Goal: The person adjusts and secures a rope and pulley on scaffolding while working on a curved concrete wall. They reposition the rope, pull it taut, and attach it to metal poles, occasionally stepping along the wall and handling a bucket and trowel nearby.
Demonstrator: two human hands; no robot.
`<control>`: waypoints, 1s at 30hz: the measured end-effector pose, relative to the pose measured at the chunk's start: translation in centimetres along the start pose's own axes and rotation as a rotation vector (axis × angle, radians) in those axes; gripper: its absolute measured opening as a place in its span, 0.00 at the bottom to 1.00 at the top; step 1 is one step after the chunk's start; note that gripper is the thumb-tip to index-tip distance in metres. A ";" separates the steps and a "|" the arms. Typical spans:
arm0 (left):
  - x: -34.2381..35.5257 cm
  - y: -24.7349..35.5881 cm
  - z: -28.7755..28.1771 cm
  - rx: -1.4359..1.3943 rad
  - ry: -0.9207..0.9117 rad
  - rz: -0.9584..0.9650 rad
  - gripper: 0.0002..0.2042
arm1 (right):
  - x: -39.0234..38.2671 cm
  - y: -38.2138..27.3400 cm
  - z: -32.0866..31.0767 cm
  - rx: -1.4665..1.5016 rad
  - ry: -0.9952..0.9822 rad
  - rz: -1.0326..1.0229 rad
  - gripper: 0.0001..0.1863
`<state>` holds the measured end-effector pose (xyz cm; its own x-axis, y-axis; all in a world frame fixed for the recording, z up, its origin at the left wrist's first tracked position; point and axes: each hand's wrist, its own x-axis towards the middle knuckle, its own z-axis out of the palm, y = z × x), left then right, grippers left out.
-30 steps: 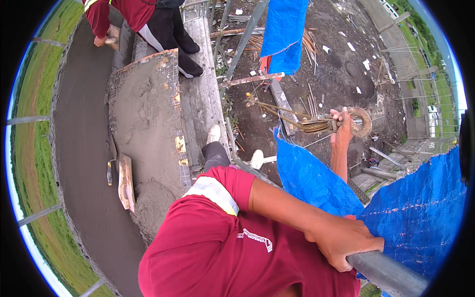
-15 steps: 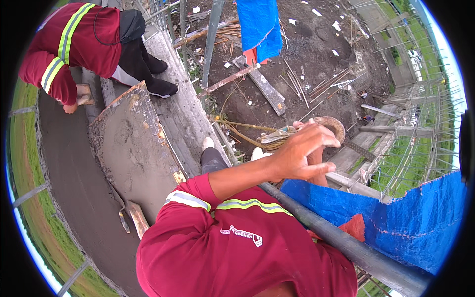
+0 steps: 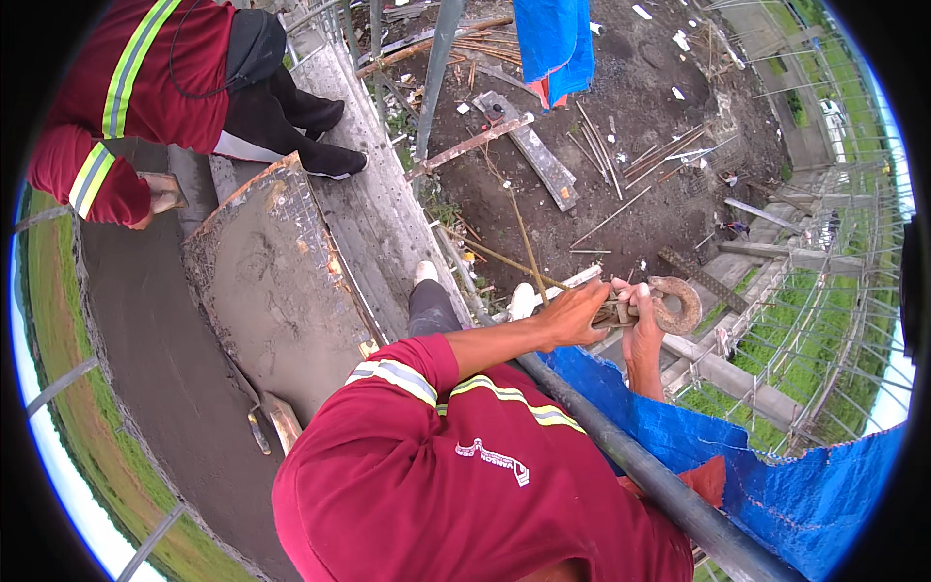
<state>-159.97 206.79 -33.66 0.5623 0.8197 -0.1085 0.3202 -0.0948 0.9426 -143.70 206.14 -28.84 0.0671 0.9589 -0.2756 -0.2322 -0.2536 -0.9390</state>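
Observation:
Out over the rail, a rusty metal hook [image 3: 682, 307] with a curved open end is held between my two hands. My left hand [image 3: 574, 316] is closed at the shank end of the hook, beside the rope. My right hand [image 3: 642, 325] closes on the shank from the other side, thumb and fingers up against the metal. A yellowish rope [image 3: 525, 233] runs from my left hand toward the scaffold boards and the ground below. Part of the shank is hidden behind my fingers.
A dark pipe rail [image 3: 635, 466] crosses before my body, with blue tarp [image 3: 776, 485] beyond. To the left are a board heaped with wet mortar [image 3: 276, 242], a trowel [image 3: 259, 433] and fresh concrete [image 3: 145, 310]. A co-worker [image 3: 184, 78] bends there holding a float [image 3: 163, 191].
My left hand has come down from over the hook onto its shank, and my right hand now shows. The bunched rope near the hook has dropped into hanging strands. The view has shifted slightly.

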 end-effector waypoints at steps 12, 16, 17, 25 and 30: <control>0.7 -5.9 -8.7 -0.047 0.271 -0.250 0.30 | -26.0 15.5 -29.2 -1.052 -0.097 0.848 0.22; -1.4 -8.9 -9.2 -0.074 0.329 -0.311 0.31 | -36.4 17.3 -26.2 -0.654 0.052 1.257 0.22; -1.7 -9.4 -9.2 -0.046 0.348 -0.318 0.31 | -36.9 16.8 -24.4 -0.644 0.059 1.269 0.22; -2.9 -9.8 -9.7 -0.167 0.359 -0.272 0.33 | -29.2 7.3 -9.9 -0.855 -0.052 1.075 0.23; -2.0 -9.5 -9.5 -0.099 0.397 -0.240 0.34 | -25.1 -1.5 -1.5 -1.145 -0.277 0.955 0.24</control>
<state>-171.39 211.41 -39.37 0.1403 0.9664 -0.2155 0.3205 0.1616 0.9334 -143.62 182.28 -20.82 0.1227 0.3424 -0.9315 0.7840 -0.6089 -0.1206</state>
